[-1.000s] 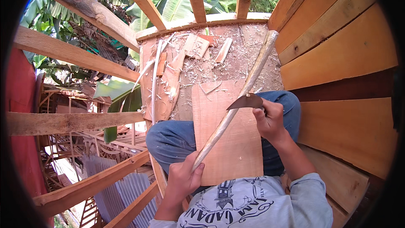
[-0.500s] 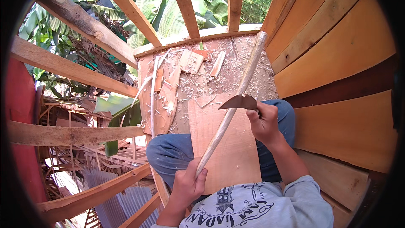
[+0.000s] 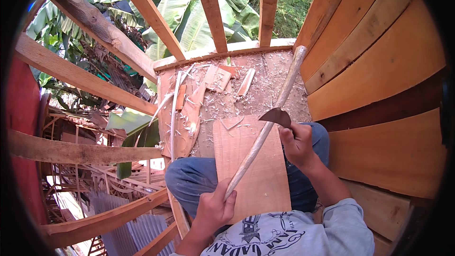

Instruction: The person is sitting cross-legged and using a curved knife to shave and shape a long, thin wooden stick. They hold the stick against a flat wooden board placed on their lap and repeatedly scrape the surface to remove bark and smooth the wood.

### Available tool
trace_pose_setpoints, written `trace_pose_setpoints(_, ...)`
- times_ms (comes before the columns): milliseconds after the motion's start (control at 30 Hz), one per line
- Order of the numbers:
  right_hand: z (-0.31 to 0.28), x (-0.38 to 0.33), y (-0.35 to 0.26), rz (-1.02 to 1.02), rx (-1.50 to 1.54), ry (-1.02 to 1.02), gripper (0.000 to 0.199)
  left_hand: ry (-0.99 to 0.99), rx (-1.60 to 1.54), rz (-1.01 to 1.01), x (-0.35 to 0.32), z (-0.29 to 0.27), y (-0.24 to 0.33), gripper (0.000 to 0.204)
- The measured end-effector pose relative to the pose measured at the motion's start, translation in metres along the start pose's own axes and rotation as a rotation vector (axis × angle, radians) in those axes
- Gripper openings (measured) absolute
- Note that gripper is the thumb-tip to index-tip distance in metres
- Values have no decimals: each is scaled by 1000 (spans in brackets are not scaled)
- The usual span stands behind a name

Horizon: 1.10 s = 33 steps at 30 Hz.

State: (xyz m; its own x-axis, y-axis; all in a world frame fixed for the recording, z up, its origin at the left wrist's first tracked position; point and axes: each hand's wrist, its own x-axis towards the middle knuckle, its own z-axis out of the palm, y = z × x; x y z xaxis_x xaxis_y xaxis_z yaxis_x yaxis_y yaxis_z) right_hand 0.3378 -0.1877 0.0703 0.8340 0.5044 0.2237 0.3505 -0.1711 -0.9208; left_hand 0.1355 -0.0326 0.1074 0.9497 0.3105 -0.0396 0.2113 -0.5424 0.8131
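Note:
A long, pale wooden stick (image 3: 258, 144) runs diagonally from my lap up toward the far right. My left hand (image 3: 217, 206) is wrapped round its lower end. In my right hand (image 3: 297, 143) is a knife (image 3: 276, 116) with a dark, broad curved blade; its handle is hidden inside my fist. The blade lies across the stick, around its middle, and appears to touch it. Beneath the stick, a flat wooden board (image 3: 251, 170) rests between my bent legs.
Wood shavings and offcuts (image 3: 219, 79) litter the plank floor (image 3: 265, 78) ahead. Thin pale strips (image 3: 176, 114) lie at its left edge. Wooden slats (image 3: 208, 9) fence the front and left, with plants beyond. A plank wall (image 3: 379, 71) stands close on my right.
The knife and my right hand have shifted slightly right and down. The stick's far end has moved a little right and lower, with the whole view shifting downward too.

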Motion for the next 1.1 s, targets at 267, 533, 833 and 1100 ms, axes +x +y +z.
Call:
trace_pose_setpoints(267, 3, -8, 2, -277, -169, -185, 27, -15, 21, 19, -2, 0, -3, 26)
trace_pose_setpoints(533, 6, -14, 5, -347, -196, -206, 24, -2, -24, -4, 2, 1, -1, 29)
trace_pose_setpoints(833, 11, -5, 5, -261, -174, -120, 25, -12, -16, -56, 3, 4, -2, 29)
trace_pose_setpoints(1100, 1, -5, 20, -2, -107, 27, 29, -79, -49, -92, -11, 8, -15, 29)
